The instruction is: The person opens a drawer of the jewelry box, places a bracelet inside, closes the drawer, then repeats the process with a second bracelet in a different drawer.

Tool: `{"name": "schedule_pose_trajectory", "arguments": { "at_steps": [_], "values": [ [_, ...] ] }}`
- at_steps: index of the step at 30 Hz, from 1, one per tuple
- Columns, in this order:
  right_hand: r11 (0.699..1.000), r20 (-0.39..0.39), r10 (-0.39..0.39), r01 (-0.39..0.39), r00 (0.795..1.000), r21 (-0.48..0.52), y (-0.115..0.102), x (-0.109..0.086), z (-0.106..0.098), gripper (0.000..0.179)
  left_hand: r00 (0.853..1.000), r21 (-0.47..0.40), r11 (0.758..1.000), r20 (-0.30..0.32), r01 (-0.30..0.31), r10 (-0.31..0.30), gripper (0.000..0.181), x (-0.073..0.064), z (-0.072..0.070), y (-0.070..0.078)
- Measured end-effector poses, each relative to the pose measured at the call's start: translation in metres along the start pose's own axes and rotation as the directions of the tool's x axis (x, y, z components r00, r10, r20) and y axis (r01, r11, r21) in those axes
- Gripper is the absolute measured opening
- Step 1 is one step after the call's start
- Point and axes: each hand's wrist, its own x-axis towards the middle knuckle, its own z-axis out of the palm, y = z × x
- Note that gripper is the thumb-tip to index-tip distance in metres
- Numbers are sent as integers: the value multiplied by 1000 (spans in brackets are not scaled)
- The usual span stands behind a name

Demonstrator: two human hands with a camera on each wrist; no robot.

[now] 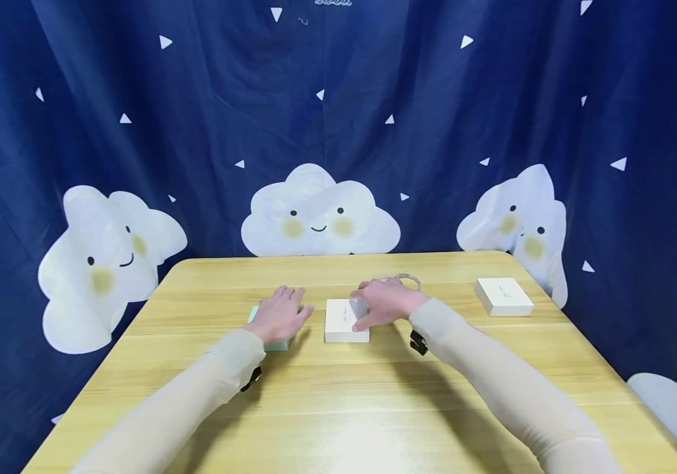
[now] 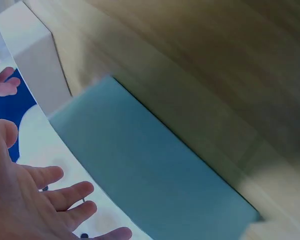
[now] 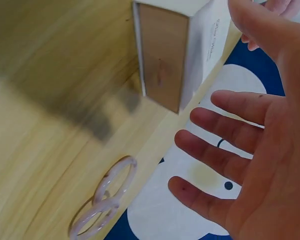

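A teal box (image 2: 150, 165) lies on the table, partly hidden in the head view by my left hand (image 1: 279, 316). That hand is over the box with its fingers extended and spread; whether it touches the box is unclear. To its right sits a small white box (image 1: 338, 322) with dark script on top. My right hand (image 1: 387, 303) hovers at this box's right edge, its fingers spread apart in the right wrist view, and nothing gripped shows. The box's side there is brown (image 3: 162, 57), framed by white edges. Contact with the box cannot be told.
Two pale pink, see-through bangles (image 3: 94, 220) lie overlapping on the table behind my right hand. A second white box (image 1: 504, 296) stands toward the right edge of the wooden table (image 1: 291, 401). A dark blue curtain (image 1: 326, 131) with clouds hangs behind.
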Motion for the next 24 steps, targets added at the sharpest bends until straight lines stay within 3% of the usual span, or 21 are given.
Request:
{"name": "schedule_pose_trajectory", "arguments": {
  "at_steps": [6, 14, 24],
  "values": [
    [1000, -96, -21, 23, 995, 10, 11, -7, 9, 62, 999, -6, 1000, -14, -31, 31, 69, 6, 6, 12],
    [997, -234, -30, 46, 972, 63, 20, -18, 18, 42, 997, -14, 998, -33, -65, 65, 66, 10, 10, 25],
    [999, -294, 1, 11, 956, 40, 23, -30, 28, 23, 995, -10, 996, -33, -92, 92, 64, 20, 17, 43]
  ]
}}
